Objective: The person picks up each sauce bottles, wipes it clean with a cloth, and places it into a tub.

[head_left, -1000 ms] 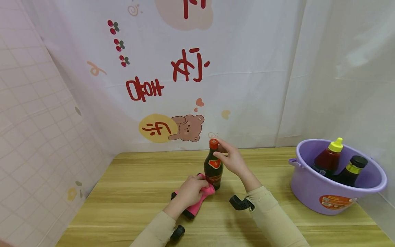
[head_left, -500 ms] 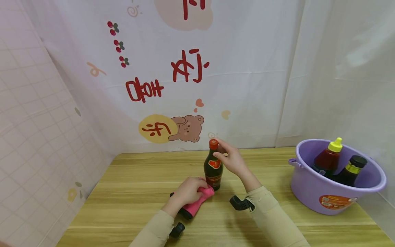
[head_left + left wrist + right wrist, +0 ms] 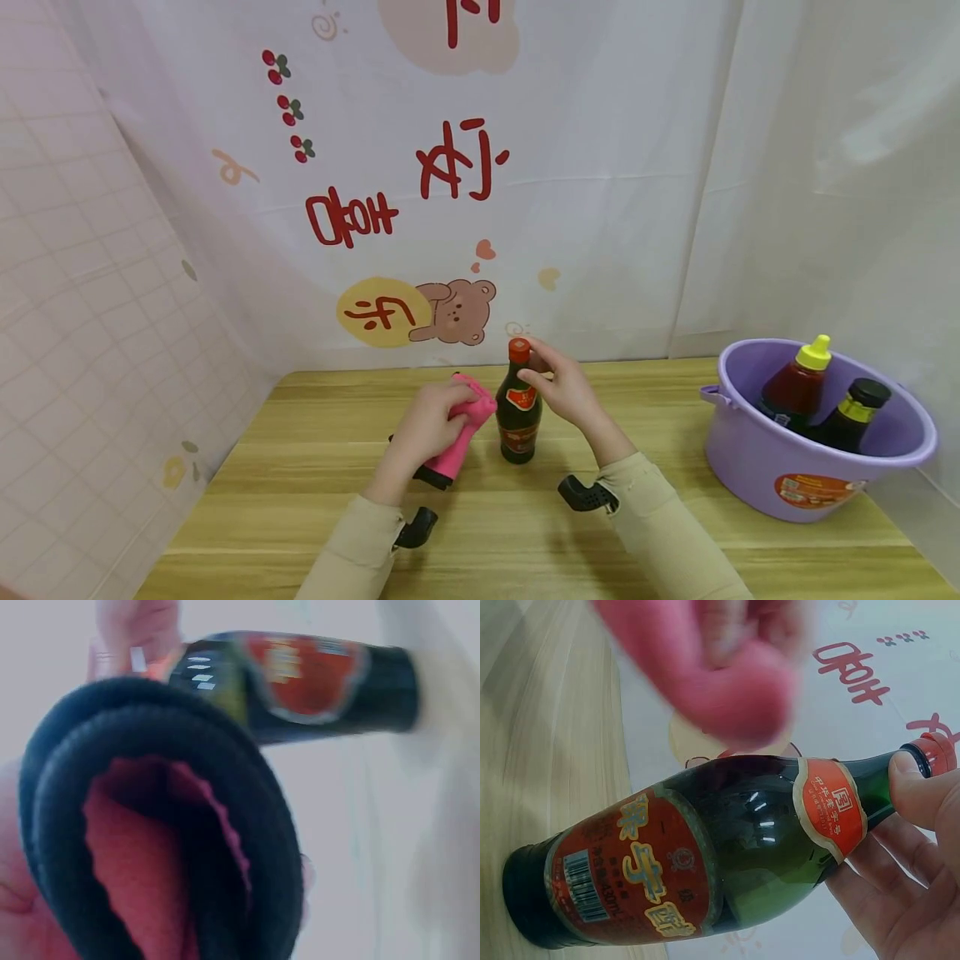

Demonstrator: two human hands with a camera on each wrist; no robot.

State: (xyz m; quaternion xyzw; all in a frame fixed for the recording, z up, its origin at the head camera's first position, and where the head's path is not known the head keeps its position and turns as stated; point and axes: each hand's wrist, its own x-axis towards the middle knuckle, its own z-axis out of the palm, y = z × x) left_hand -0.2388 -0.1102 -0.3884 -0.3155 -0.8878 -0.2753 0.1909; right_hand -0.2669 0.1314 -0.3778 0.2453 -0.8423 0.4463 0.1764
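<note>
Bottle (image 3: 518,417) of dark glass, red-capped, red-labelled: stands upright on the wooden table (image 3: 300,500), roughly mid-table, well apart from the purple tub (image 3: 757,479) at the right. Steadied only high up, right hand (image 3: 564,390) pinching neck and cap (image 3: 519,348) between thumb and fingertips, palm off the glass; seen close in the right wrist view, thumb on the neck just below the cap. Pressed from the other side by the pink cloth (image 3: 461,429), bunched in the curled fingers of the left hand (image 3: 427,427) and touching the bottle's shoulder.

Likely trouble, judging from this: sideways push at the shoulder against a light pinch at the top, so could tip or skid on the smooth wood if pressed hard. Could also slip from the fingertips, glass being slick. Could loosen the cap if twisted while gripped there; cannot tell how tightly closed. Glass, so a fall risks breakage and spilled dark liquid.

Further out: two more bottles (image 3: 825,392) leaning inside the tub, clear of both hands.
</note>
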